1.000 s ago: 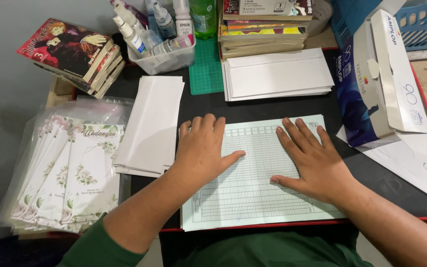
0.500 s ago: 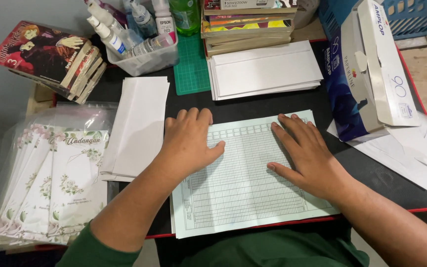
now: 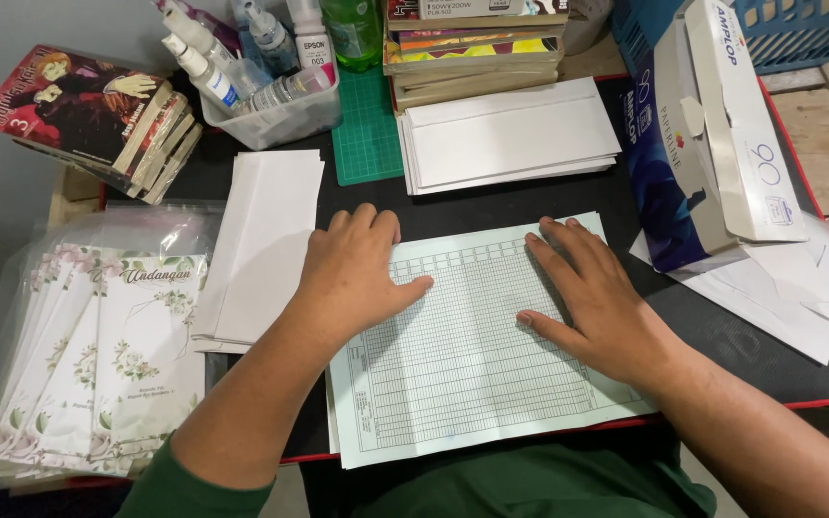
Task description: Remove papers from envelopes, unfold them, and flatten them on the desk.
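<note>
A pale green sheet ruled with a fine grid (image 3: 467, 360) lies flat on the black desk in front of me. My left hand (image 3: 352, 278) rests palm down on its upper left corner, fingers together, thumb spread onto the grid. My right hand (image 3: 597, 297) lies flat on the sheet's right half with fingers spread toward the top edge. Neither hand grips anything.
A stack of white envelopes (image 3: 261, 245) lies left of the sheet, another envelope stack (image 3: 506, 134) behind it. Floral cards in clear sleeves (image 3: 98, 355) sit far left. A blue and white envelope box (image 3: 712, 134), books (image 3: 98, 115), an ink bottle tub (image 3: 275, 96) and a green cutting mat (image 3: 367, 129) ring the desk.
The view has shifted slightly, so everything sits a little lower and to the right in frame. Both hands stay flat on the green sheet in nearly the same pose.
</note>
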